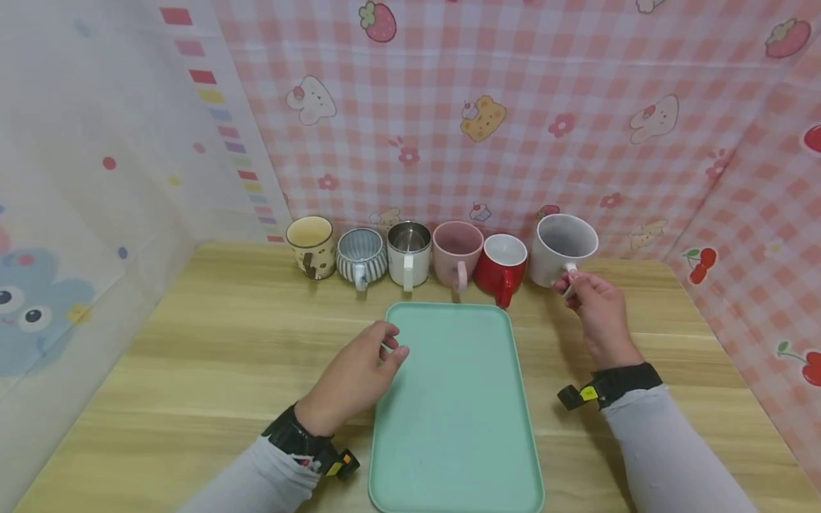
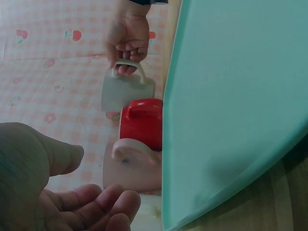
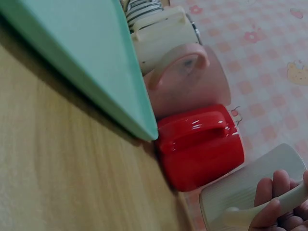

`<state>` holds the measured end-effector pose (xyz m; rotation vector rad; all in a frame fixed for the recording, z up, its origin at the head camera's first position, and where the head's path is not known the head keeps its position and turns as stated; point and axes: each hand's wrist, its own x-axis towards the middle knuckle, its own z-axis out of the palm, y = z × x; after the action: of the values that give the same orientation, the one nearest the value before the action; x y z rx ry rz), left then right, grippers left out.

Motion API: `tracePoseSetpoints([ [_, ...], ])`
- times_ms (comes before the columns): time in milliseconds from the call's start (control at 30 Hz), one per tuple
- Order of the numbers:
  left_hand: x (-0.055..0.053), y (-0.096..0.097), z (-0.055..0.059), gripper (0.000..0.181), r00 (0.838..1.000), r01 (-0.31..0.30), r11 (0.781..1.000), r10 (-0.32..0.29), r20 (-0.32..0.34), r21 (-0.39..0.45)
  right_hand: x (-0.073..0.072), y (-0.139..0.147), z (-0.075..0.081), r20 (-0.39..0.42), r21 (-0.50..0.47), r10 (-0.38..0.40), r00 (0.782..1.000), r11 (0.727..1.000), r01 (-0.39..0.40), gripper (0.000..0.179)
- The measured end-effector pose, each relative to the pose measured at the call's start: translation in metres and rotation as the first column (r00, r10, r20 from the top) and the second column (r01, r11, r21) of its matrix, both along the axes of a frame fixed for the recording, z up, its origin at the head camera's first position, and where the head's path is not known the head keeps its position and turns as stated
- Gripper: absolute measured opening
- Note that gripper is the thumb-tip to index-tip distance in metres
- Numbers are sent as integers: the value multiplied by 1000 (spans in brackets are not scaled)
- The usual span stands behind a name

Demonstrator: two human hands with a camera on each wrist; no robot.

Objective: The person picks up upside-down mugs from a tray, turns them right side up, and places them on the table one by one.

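Note:
At the right end of a row of mugs, my right hand [image 1: 599,310] grips the handle of a large white mug [image 1: 545,260]. In the right wrist view, fingers [image 3: 264,192] curl through that handle, and the white mug's base appears slightly above the table. Beside it stands a red mug [image 1: 492,274], then a pink mug [image 1: 452,260]. My left hand [image 1: 355,370] hovers over the left edge of a mint-green tray [image 1: 458,413]. Its fingers are loosely bent, with nothing between them or the thumb in the left wrist view.
Leftward along the row stand a white mug with a steel inside [image 1: 420,267], a striped blue-grey mug [image 1: 346,267] and a spotted cream mug [image 1: 325,260]. A pink checked cloth [image 1: 423,164] hangs behind them. The wooden table [image 1: 244,385] extends on both sides of the tray.

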<state>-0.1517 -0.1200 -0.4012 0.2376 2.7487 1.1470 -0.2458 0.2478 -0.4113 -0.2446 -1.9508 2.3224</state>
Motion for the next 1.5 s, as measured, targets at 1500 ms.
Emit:
tracePoseSetpoints([
  [1500,-14,0,0,41,997,-31,997,26,-66,-76,14,18,6,183,852,126,975,475,-221,55],
])
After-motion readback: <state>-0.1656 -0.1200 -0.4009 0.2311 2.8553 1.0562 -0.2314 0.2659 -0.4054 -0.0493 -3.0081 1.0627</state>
